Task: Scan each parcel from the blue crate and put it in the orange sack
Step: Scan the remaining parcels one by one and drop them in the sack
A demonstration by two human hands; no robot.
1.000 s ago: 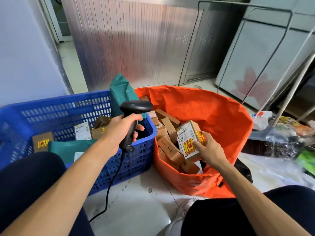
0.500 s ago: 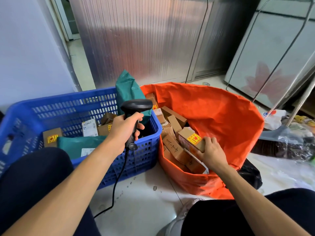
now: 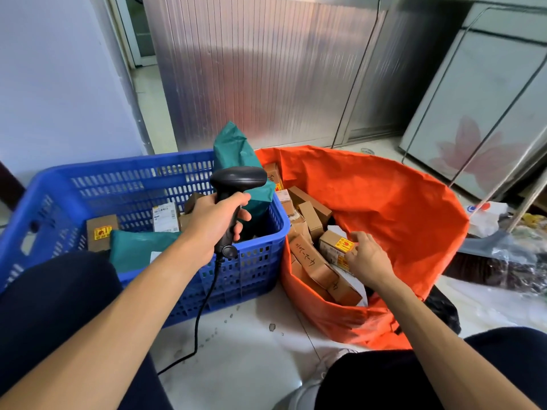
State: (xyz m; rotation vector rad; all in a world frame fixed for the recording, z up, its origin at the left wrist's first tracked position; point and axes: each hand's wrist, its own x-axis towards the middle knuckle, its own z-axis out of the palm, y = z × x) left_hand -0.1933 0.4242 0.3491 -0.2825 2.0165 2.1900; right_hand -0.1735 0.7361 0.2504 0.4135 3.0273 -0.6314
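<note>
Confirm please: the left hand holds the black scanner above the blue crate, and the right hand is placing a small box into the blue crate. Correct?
Not quite. In the head view, the right hand places the small box into the orange sack, not the crate. The rest is right.

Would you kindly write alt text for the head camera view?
A person's right hand rests on a small cardboard parcel with a yellow sticker inside an orange fabric sack, while the left hand grips a black corded barcode scanner over a blue plastic crate.
</note>
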